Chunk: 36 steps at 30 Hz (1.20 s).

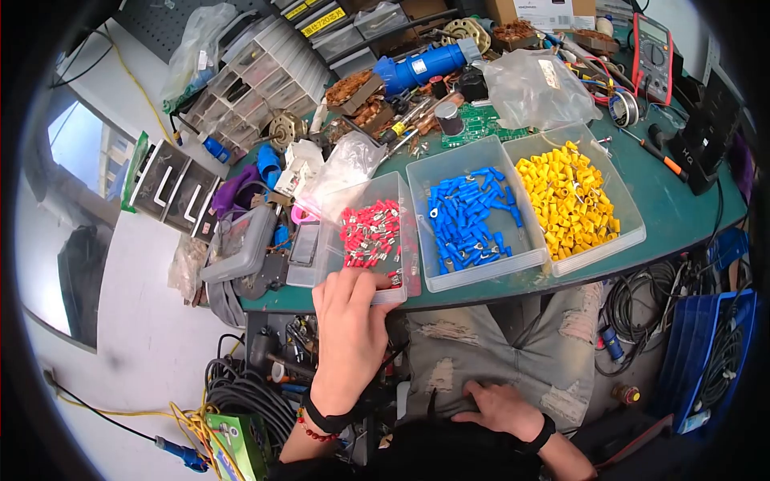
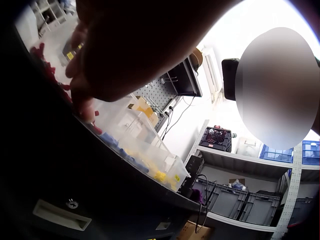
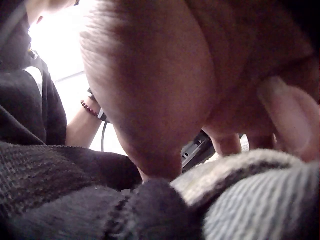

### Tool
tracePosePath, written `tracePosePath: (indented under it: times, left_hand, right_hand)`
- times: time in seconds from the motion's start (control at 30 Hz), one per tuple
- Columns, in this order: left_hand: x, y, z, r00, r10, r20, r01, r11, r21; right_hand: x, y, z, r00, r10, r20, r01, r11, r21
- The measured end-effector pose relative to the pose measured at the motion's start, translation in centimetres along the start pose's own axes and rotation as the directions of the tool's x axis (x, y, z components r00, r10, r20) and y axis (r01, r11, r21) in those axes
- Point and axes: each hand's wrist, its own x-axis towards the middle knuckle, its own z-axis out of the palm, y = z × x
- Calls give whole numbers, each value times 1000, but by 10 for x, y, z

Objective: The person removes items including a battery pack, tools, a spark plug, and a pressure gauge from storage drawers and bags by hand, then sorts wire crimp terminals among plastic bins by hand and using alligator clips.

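Observation:
My left hand [image 1: 350, 321] reaches over the near wall of a clear plastic bin [image 1: 330, 240] that holds small red crimp terminals [image 1: 370, 228]. Its fingers bend down into the bin's near end, and one red terminal shows right beside the fingertips. In the left wrist view a fingertip [image 2: 88, 116] is close against a red terminal [image 2: 96, 129]; whether the fingers pinch it I cannot tell. My right hand [image 1: 501, 410] rests on the thigh of the ripped jeans [image 1: 473, 361], fingers relaxed, nothing held.
To the right stand a bin [image 1: 481, 276] of blue terminals and a bin [image 1: 634, 232] of yellow ones. Behind them lie a green circuit board [image 1: 473, 127], a plastic bag [image 1: 533, 92] and a blue connector [image 1: 421, 68]. A red multimeter [image 1: 654, 60] stands at the far right.

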Motion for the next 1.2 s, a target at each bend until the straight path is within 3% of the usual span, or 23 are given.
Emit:
tracePosePath:
  times: [0.43,0.7,0.9,1.2]
  left_hand:
    - [-7,-3,4,999,-26,43,25,999,29]
    - [-3,2,-11,983,73,-170,-28,968,251]
    - [-7,8,-20,992,86,-96,-57,962,269]
    - [-5,12,-20,991,132,-22,-123,965,230]
  right_hand:
    - [4,1,8,1000,23,-17,-24,999,-28]
    - [3,0,4,999,27,-35,-27,1000,3]
    - [4,0,3,999,-24,-48,24,1000,-8]
    - [2,0,2,999,19,-33,-19,1000,-15]
